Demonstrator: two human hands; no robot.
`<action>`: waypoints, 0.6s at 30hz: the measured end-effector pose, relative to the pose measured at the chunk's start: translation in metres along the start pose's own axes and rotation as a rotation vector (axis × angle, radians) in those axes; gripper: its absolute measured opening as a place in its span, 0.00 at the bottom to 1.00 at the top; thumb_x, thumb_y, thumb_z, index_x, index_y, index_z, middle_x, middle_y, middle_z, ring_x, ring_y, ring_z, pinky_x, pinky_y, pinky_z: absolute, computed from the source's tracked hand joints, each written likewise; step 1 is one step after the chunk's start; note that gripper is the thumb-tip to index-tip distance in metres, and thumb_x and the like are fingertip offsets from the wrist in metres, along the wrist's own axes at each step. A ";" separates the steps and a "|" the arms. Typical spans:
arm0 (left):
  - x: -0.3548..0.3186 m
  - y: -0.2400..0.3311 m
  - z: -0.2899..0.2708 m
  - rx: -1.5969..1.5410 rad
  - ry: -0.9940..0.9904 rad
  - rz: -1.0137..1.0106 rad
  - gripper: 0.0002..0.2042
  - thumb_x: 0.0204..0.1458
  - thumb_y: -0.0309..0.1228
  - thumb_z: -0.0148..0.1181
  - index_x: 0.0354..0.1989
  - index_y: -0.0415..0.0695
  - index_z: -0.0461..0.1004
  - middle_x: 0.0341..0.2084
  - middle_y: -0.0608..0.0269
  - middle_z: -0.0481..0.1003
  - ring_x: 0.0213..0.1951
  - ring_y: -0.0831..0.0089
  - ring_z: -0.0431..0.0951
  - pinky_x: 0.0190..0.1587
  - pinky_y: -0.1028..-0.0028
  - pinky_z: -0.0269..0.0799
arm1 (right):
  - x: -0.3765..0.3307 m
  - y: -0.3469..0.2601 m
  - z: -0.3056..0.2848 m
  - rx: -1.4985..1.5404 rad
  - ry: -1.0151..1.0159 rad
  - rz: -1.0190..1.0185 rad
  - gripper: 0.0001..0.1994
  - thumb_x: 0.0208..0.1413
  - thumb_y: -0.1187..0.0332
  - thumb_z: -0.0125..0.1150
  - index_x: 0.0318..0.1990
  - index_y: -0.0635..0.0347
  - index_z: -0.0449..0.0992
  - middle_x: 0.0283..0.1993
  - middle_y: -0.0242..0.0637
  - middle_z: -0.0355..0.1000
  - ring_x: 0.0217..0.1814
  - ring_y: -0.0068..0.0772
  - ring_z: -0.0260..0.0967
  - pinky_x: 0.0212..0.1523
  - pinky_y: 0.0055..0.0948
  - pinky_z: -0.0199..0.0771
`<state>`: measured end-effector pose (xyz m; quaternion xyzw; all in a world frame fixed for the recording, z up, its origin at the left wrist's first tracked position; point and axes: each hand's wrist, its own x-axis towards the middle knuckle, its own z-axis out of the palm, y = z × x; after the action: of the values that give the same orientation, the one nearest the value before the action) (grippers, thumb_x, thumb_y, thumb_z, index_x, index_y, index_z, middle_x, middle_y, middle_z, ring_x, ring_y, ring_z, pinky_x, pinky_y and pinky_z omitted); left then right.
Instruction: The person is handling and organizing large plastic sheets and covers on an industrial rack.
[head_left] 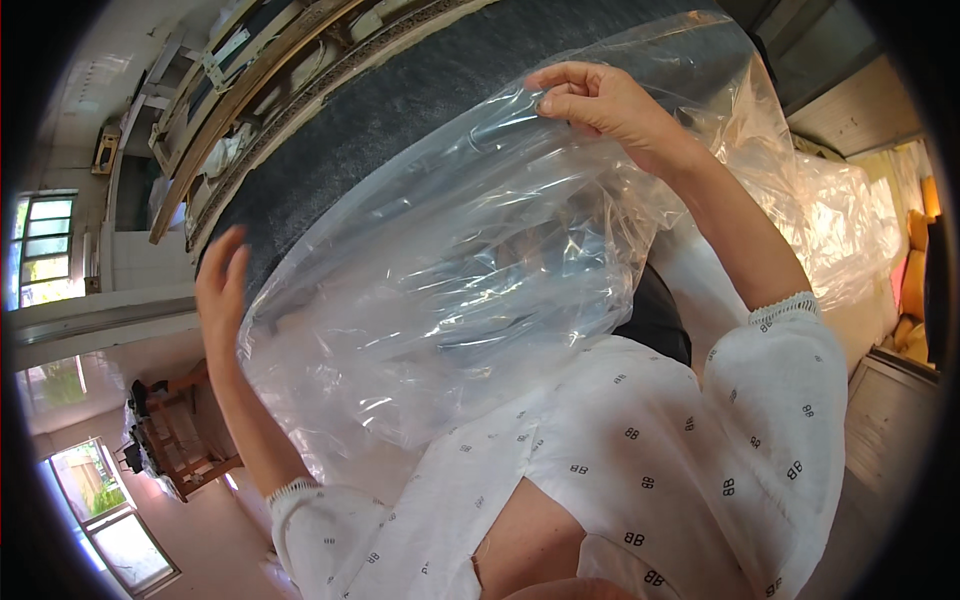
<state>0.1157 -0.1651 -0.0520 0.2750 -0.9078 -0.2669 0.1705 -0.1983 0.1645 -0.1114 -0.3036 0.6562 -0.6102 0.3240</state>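
A large sheet of clear plastic film [430, 290], crumpled and shiny, spreads before my body over a dark grey padded surface [330, 150]. At the film's upper edge my right hand [610, 115] is closed, thumb and forefinger bent together on the plastic. My left hand [222, 290] is raised at the film's left end, slightly blurred, with its fingers stretched and the thumb apart. Nothing shows in it. Whether its wrist touches the film I cannot tell. Folds of the film hang down toward my lap.
Wooden frames and slats [240, 90] lie beyond the dark surface at the upper left. A brown wooden frame piece [185, 430] stands on the left near the windows [110, 510]. More crumpled plastic [850, 230] and orange-yellow items [915, 270] are on the right.
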 end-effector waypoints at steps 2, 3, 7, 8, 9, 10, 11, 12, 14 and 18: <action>0.026 0.088 0.064 -0.065 -0.156 0.201 0.12 0.51 0.27 0.53 0.44 0.38 0.70 0.40 0.60 0.72 0.44 0.73 0.71 0.46 0.76 0.65 | -0.007 0.006 -0.006 0.060 0.003 0.036 0.17 0.47 0.65 0.60 0.46 0.58 0.72 0.27 0.21 0.65 0.24 0.11 0.50 0.26 0.11 0.53; 0.036 0.112 0.091 -0.054 -0.178 0.371 0.12 0.50 0.27 0.55 0.43 0.38 0.70 0.39 0.60 0.72 0.43 0.72 0.71 0.44 0.75 0.66 | -0.011 0.003 -0.009 0.082 -0.013 0.034 0.17 0.47 0.65 0.60 0.45 0.59 0.72 0.28 0.22 0.66 0.27 0.11 0.55 0.29 0.12 0.55; 0.060 0.187 0.160 -0.015 -0.132 0.638 0.13 0.48 0.31 0.57 0.41 0.38 0.71 0.36 0.64 0.73 0.38 0.76 0.72 0.40 0.78 0.66 | -0.018 -0.008 -0.002 0.143 -0.035 -0.113 0.18 0.46 0.67 0.59 0.46 0.61 0.71 0.28 0.22 0.65 0.30 0.11 0.58 0.32 0.14 0.59; 0.070 0.191 0.168 -0.018 -0.132 0.639 0.13 0.48 0.31 0.57 0.41 0.38 0.71 0.36 0.64 0.73 0.38 0.76 0.72 0.40 0.78 0.66 | -0.020 -0.011 -0.003 0.140 -0.033 -0.112 0.18 0.46 0.67 0.59 0.46 0.61 0.71 0.28 0.22 0.65 0.30 0.11 0.58 0.32 0.14 0.59; 0.079 0.195 0.175 -0.178 -0.264 0.499 0.13 0.48 0.32 0.57 0.39 0.39 0.72 0.33 0.65 0.73 0.36 0.78 0.72 0.39 0.80 0.66 | -0.022 -0.013 -0.005 0.123 -0.021 -0.129 0.18 0.47 0.68 0.59 0.47 0.62 0.70 0.28 0.22 0.65 0.29 0.10 0.57 0.31 0.13 0.59; 0.085 0.197 0.180 -0.332 -0.397 0.353 0.12 0.49 0.33 0.56 0.38 0.39 0.72 0.30 0.67 0.73 0.35 0.81 0.71 0.38 0.81 0.65 | -0.022 -0.013 -0.007 0.112 -0.007 -0.144 0.18 0.47 0.69 0.58 0.47 0.62 0.70 0.27 0.21 0.64 0.28 0.09 0.56 0.31 0.13 0.59; 0.088 0.200 0.182 -0.327 -0.398 0.350 0.12 0.49 0.33 0.56 0.38 0.39 0.72 0.30 0.67 0.73 0.35 0.81 0.71 0.38 0.81 0.65 | -0.022 -0.013 -0.012 0.117 -0.010 -0.144 0.18 0.47 0.69 0.58 0.47 0.62 0.70 0.27 0.21 0.64 0.28 0.09 0.56 0.31 0.13 0.59; 0.089 0.204 0.181 -0.462 -0.450 0.281 0.11 0.50 0.33 0.56 0.37 0.39 0.73 0.29 0.69 0.73 0.33 0.83 0.70 0.37 0.82 0.64 | -0.021 -0.012 -0.017 0.094 -0.021 -0.168 0.19 0.46 0.69 0.57 0.48 0.63 0.70 0.27 0.21 0.63 0.27 0.09 0.55 0.29 0.13 0.58; 0.093 0.209 0.178 -0.588 -0.505 0.204 0.10 0.50 0.33 0.55 0.35 0.39 0.73 0.27 0.71 0.73 0.32 0.85 0.69 0.36 0.83 0.64 | -0.022 -0.012 -0.023 0.083 -0.032 -0.190 0.19 0.46 0.70 0.57 0.48 0.63 0.69 0.26 0.21 0.62 0.26 0.08 0.54 0.28 0.12 0.57; 0.101 0.223 0.168 -0.580 -0.560 0.246 0.09 0.53 0.32 0.53 0.39 0.41 0.73 0.29 0.74 0.71 0.30 0.87 0.65 0.34 0.85 0.61 | -0.021 -0.014 -0.029 0.042 -0.042 -0.224 0.19 0.46 0.73 0.56 0.48 0.64 0.69 0.25 0.20 0.60 0.23 0.08 0.52 0.26 0.11 0.55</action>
<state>-0.1315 -0.0016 -0.0414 0.0219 -0.8323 -0.5536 0.0184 -0.2081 0.1977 -0.0948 -0.3810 0.5982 -0.6497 0.2737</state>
